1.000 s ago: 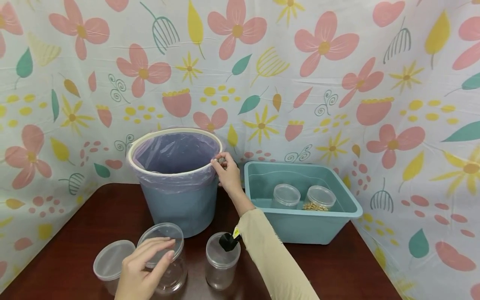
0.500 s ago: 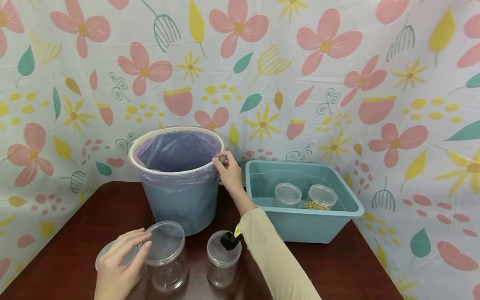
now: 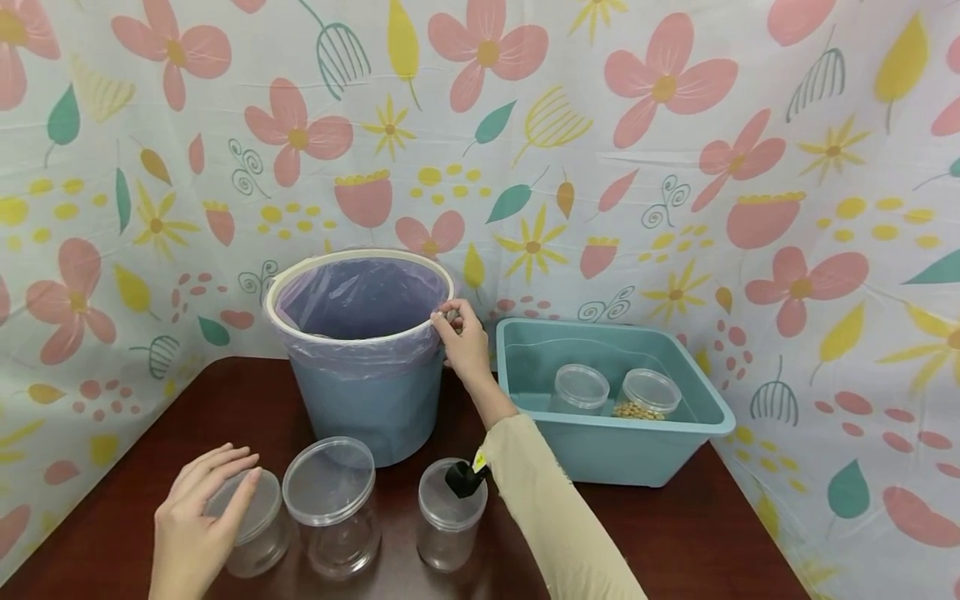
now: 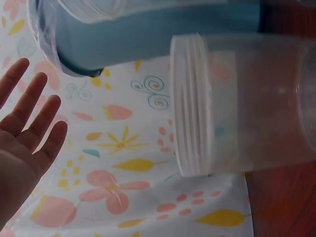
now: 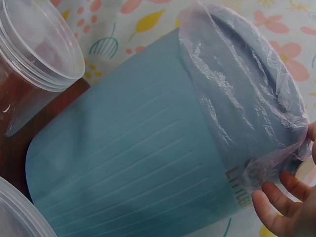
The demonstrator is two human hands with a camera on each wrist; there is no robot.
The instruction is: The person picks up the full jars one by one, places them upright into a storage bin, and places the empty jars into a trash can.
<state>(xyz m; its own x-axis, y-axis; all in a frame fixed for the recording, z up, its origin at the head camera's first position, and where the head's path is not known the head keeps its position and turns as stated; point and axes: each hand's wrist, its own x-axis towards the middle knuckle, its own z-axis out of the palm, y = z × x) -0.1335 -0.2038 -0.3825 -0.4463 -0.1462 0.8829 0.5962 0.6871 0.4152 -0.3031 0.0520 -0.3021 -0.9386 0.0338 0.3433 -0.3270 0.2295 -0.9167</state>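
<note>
A blue-grey trash bin (image 3: 367, 408) stands upright, lined with a thin purple trash bag (image 3: 352, 358) under a white rim ring (image 3: 268, 302). My right hand (image 3: 463, 346) pinches the bag at the ring's right side; in the right wrist view its other fingers (image 5: 276, 210) spread beside the bin. My left hand (image 3: 193, 517) hovers with extended fingers over the leftmost clear lidded jar (image 3: 258, 550). The left wrist view has this hand (image 4: 24, 138) apart from a jar (image 4: 192, 106). A taller clear jar (image 3: 330, 483) and a smaller one (image 3: 447, 537) stand in front of the bin.
Right of the bin sits a blue-green plastic tub (image 3: 615, 454) holding two lidded jars, one containing tan nuts or beans (image 3: 637, 411). A black wrist-camera piece (image 3: 465, 479) on the right sleeve hides part of the small jar's lid. A floral curtain (image 3: 525, 167) surrounds the dark table (image 3: 675, 533).
My left hand has moved left, from over the taller jar to over the leftmost one. My right hand stays at the bin's rim. The view has shifted slightly.
</note>
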